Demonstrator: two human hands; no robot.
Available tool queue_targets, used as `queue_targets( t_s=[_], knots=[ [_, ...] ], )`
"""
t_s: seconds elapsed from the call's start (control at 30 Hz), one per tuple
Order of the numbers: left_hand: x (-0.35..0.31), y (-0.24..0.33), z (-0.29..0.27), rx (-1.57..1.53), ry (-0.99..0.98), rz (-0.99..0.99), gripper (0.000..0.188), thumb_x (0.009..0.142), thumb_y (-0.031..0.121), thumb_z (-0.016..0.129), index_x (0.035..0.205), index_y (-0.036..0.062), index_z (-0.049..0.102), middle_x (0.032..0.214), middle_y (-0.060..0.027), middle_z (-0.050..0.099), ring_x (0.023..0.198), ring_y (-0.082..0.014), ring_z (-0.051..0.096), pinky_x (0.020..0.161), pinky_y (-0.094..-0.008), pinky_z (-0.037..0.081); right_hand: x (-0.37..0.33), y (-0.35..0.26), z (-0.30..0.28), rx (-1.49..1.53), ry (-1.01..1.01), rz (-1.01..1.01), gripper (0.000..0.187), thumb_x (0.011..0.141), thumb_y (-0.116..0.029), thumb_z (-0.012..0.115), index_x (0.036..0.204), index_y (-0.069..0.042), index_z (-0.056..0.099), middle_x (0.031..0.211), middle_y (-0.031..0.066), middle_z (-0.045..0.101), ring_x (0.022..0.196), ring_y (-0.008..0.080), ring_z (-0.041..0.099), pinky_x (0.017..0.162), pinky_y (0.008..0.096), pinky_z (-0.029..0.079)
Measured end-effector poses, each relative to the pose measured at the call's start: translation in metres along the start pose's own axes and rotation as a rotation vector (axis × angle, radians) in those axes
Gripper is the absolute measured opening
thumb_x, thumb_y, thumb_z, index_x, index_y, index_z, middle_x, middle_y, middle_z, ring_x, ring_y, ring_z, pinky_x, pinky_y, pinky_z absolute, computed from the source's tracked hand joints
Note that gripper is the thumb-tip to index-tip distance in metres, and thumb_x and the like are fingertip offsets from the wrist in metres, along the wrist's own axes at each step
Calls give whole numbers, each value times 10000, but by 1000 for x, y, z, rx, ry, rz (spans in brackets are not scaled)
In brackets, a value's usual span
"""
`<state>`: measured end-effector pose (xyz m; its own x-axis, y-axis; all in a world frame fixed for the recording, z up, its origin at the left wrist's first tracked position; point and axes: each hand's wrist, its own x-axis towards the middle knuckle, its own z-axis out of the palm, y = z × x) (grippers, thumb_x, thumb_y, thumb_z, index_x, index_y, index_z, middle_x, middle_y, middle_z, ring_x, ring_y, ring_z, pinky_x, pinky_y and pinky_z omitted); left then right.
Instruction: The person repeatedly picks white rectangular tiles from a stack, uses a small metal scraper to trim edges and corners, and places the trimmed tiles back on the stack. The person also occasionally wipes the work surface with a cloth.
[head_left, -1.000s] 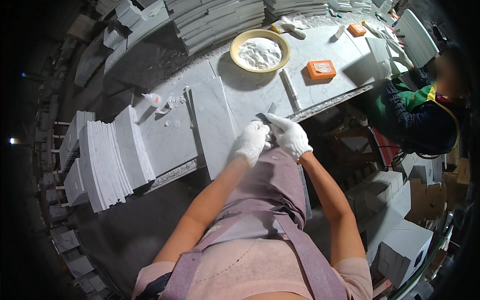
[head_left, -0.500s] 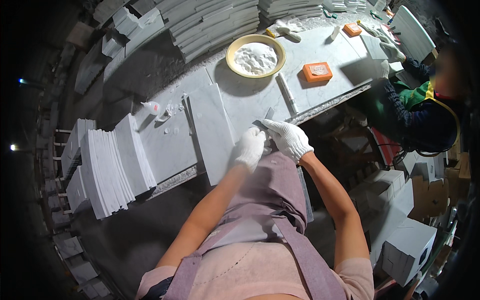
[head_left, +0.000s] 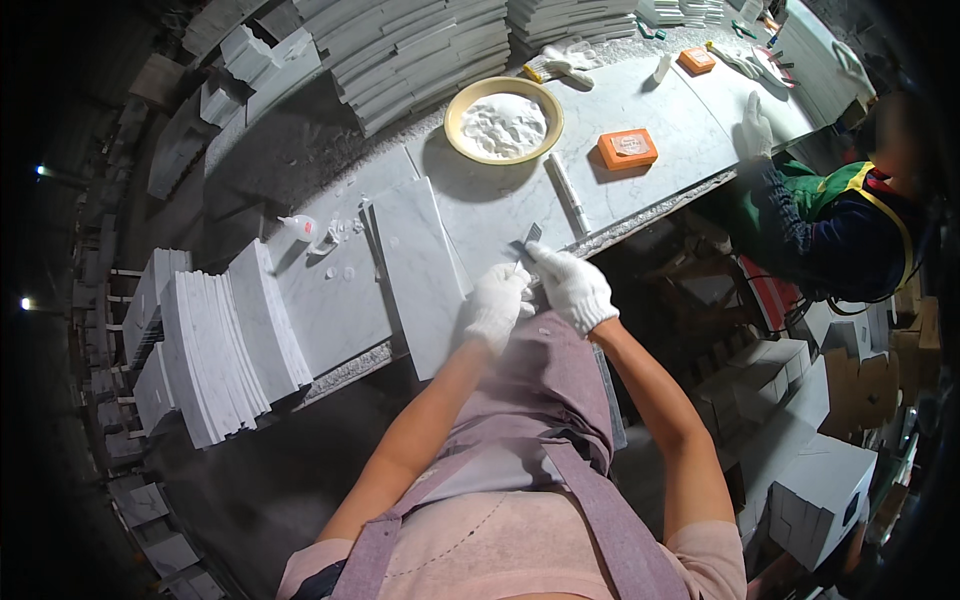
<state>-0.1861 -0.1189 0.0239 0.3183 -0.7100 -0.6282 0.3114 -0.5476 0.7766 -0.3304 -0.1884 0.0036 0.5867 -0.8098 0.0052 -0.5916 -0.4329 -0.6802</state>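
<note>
At the near edge of the marble bench (head_left: 640, 110), your gloved left hand (head_left: 497, 307) is curled shut beside your right hand (head_left: 572, 288), whose fingers pinch a small dark blade-like piece (head_left: 526, 240) pointing toward twelve o'clock. Just at ten o'clock of your hands lies a white marble tile (head_left: 420, 270), and at twelve a long pen-like tool (head_left: 567, 192) and a yellow bowl of white powder (head_left: 503, 120). At one o'clock sits an orange block (head_left: 627, 148), and beyond it a co-worker's gloved hand (head_left: 757, 126) rests on the bench; tile stacks (head_left: 225, 345) stand at nine.
</note>
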Motion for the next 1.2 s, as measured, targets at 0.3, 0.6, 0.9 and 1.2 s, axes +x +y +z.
queue_targets(
  t_s=[0.3,0.6,0.9,1.2],
  knots=[
    [-5,4,0,47,-6,-10,251,1082,153,590,1243,-30,648,934,-60,641,714,-119,591,653,-285,562,6,1,-12,29,-119,-25,363,1092,-198,514,1410,-275,670,1120,122,773,887,285,735,797,404,569],
    [-6,2,-1,175,-1,52,250,1076,157,585,1223,-36,646,937,-63,645,729,-119,606,652,-281,560,9,-1,-26,0,-117,1,375,1083,-202,525,1411,-279,690,1129,94,784,982,285,757,827,383,580],
    [-7,6,-1,151,-4,59,240,1070,168,594,1201,-27,644,922,-67,640,719,-120,615,644,-278,554,13,-1,-29,197,-59,176,398,1040,-127,635,1406,-264,712,1158,100,790,945,227,745,842,349,563],
    [14,-12,-9,196,-4,176,235,1041,137,648,1195,-40,646,862,-50,645,635,-119,614,547,-268,566,5,28,17,47,9,-41,380,1001,-219,637,1375,-237,697,1100,153,761,945,338,742,820,385,585]
  ],
)
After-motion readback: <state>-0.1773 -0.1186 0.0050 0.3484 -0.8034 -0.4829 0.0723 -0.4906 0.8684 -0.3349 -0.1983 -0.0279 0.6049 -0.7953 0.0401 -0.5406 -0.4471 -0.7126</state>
